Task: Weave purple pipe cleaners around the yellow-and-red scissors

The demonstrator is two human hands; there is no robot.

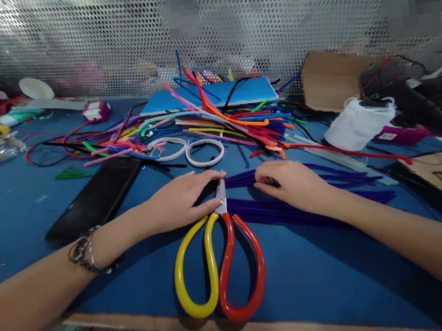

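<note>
My left hand (180, 200) lies flat and open over the blades of the scissors (222, 204), seemingly steadying them on the blue table (137, 274), while my right hand (294, 183) curls onto the purple pipe cleaners (276, 212) just beside, pinching or merely pressing I cannot tell.

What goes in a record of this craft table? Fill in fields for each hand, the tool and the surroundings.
Left hand: lies over the blades of the scissors, bracelet on the wrist
Right hand: fingertips on the dark purple pipe cleaners
Scissors: flat on the blue table, one yellow handle, one red
Behind: heap of coloured pipe cleaners, black phone, cardboard box
</note>
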